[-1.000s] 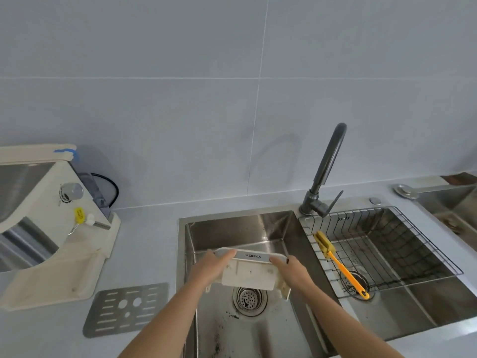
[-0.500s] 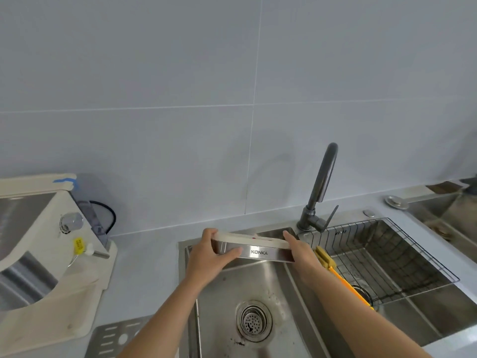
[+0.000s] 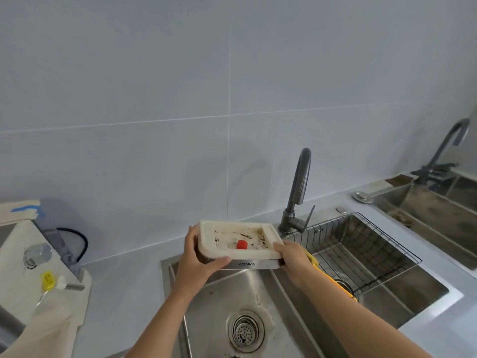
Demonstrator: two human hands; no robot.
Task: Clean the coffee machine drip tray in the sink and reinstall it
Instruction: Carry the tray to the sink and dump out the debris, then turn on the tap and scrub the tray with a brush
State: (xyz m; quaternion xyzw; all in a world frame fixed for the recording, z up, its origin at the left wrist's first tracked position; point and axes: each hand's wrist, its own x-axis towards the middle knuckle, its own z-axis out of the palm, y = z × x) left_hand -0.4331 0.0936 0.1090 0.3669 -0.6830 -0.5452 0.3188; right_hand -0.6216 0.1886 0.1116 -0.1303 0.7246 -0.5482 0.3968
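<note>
A cream drip tray point(image 3: 206, 239) with a steel front strip is held level above the back of the left sink basin point(image 3: 219, 301), its open side up. Dark coffee stains and a small red float sit inside it. My left hand point(image 3: 196, 262) grips its left end and my right hand point(image 3: 291, 257) grips its right end. The cream coffee machine point(image 3: 31, 280) stands on the counter at the far left. The dark faucet point(image 3: 299, 189) rises just right of the tray, with no water running.
A wire rack point(image 3: 361, 244) lies over the right basin, with a yellow brush point(image 3: 335, 280) partly hidden behind my right forearm. A round drain strainer point(image 3: 245, 330) sits in the left basin floor. A second sink and faucet point(image 3: 444, 156) are at the far right.
The tray was low in the basin and tipped; both hands raised it and turned it open side up. The view has tilted upward, so the steel grate on the counter has left the frame.
</note>
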